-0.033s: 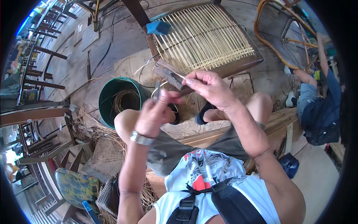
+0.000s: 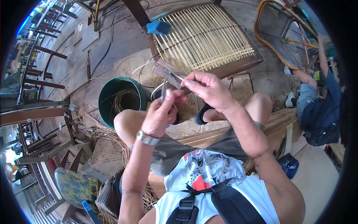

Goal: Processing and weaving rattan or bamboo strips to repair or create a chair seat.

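My right hand (image 2: 210,90) pinches the end of a pale rattan strip (image 2: 175,74) between thumb and fingertips. The strip runs over a small wooden block (image 2: 161,70) with a metal blade fixed on it, and its tail curves away to the left. Close by on the left, my left hand (image 2: 161,114) is closed round a knife (image 2: 163,90), whose narrow grey blade points up; its handle is hidden in the fingers. Just beyond the hands stands a dark wooden chair seat (image 2: 246,61) strung with rows of rattan strips (image 2: 201,35). A blue sponge (image 2: 158,27) lies on its left corner.
A green bucket (image 2: 141,98) with coiled strips inside stands left of my knees. Loose rattan scraps (image 2: 97,131) litter the floor beside it. A cane chair (image 2: 276,28) and another person (image 2: 317,104) are at the right. Chair frames (image 2: 44,67) crowd the left.
My left hand has moved a little to the right and nearer the right hand, with the knife blade now more upright. The right hand is almost in the same place.
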The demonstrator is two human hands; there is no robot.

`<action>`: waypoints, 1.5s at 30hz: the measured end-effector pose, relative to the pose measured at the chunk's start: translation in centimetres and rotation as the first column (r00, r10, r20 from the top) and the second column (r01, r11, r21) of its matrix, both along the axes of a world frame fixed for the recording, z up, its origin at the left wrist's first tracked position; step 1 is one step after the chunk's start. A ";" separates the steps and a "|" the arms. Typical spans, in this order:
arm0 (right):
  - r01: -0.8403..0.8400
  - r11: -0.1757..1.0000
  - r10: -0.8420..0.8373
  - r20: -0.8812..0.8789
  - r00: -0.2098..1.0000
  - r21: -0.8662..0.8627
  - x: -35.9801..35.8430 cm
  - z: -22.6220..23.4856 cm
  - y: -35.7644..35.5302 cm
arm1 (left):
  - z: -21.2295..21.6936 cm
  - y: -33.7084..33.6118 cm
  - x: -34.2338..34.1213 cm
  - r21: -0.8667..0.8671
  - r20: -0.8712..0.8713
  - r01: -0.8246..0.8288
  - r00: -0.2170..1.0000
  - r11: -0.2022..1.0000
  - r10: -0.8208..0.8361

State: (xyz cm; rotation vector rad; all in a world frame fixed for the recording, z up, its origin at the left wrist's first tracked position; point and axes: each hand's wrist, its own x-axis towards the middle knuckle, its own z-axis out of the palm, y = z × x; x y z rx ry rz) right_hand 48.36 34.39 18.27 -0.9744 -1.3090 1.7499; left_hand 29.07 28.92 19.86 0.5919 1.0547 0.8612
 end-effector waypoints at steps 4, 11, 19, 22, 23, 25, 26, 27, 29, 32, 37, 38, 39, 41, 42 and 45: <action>-0.013 0.999 0.013 0.004 1.000 -0.031 -1.1 -1.6 -1.2 | -0.5 3.1 -0.1 0.115 0.059 -0.129 0.991 0.985 0.123; 0.128 0.971 -0.196 0.364 0.910 0.204 -2.0 -3.3 1.2 | -3.3 12.1 -7.1 0.291 -0.063 -0.222 0.966 0.931 0.250; 0.136 0.875 -0.382 0.492 0.782 0.464 -2.2 -4.6 0.7 | -8.3 14.0 -9.5 0.158 -0.180 -0.215 0.953 0.964 0.242; 0.029 0.843 -0.387 0.568 0.726 0.537 -2.6 -2.7 0.2 | -8.2 14.1 -10.0 0.258 0.000 -0.190 0.981 0.947 0.196; -0.021 0.796 -0.432 0.592 0.681 0.605 -2.7 -2.2 0.1 | -8.1 14.2 -10.2 0.257 0.001 -0.193 0.980 0.947 0.199; -0.025 0.774 -0.442 0.568 0.694 0.633 -2.6 -1.8 0.1 | -7.8 14.6 -10.6 0.290 0.157 -0.172 0.979 0.941 0.130; -0.031 0.765 -0.454 0.572 0.683 0.644 -2.6 -1.6 0.0 | -7.8 14.7 -10.7 0.291 0.185 -0.163 0.976 0.943 0.111; -0.037 0.755 -0.467 0.576 0.671 0.655 -2.6 -1.5 -0.1 | -8.0 15.0 -10.5 0.294 0.187 -0.165 0.976 0.942 0.113; -0.036 0.737 -0.490 0.570 0.659 0.675 -2.7 -2.1 0.2 | -8.4 15.7 -10.1 0.255 -0.030 -0.164 0.984 0.953 0.178; -0.050 0.714 -0.518 0.575 0.633 0.698 -2.9 -2.1 0.0 | -9.6 16.2 -10.2 0.225 -0.101 -0.117 0.985 0.967 0.142; -0.056 0.623 -0.589 0.515 0.622 0.780 -3.1 -2.4 -0.3 | -9.4 16.2 -9.3 0.256 0.089 -0.184 0.982 0.949 0.166; -0.061 0.627 -0.583 0.519 0.624 0.777 -3.2 -1.6 -0.4 | -8.9 16.1 -9.6 0.274 0.166 -0.177 0.977 0.945 0.135; -0.066 0.630 -0.577 0.524 0.627 0.774 -3.3 -1.2 -0.5 | -9.0 16.1 -9.7 0.277 0.169 -0.179 0.976 0.944 0.136; -0.087 0.606 -0.596 0.524 0.608 0.790 -3.3 -1.3 -0.4 | -9.4 16.5 -9.8 0.289 0.058 -0.176 0.984 0.941 0.166; -0.107 0.585 -0.614 0.525 0.589 0.804 -3.3 -1.5 -0.3 | -9.9 16.7 -9.6 0.270 0.001 -0.174 0.984 0.947 0.181; -0.110 0.542 -0.648 0.498 0.576 0.833 -3.1 -2.6 -0.2 | -10.9 16.6 -8.9 0.251 -0.046 -0.166 0.982 0.954 0.183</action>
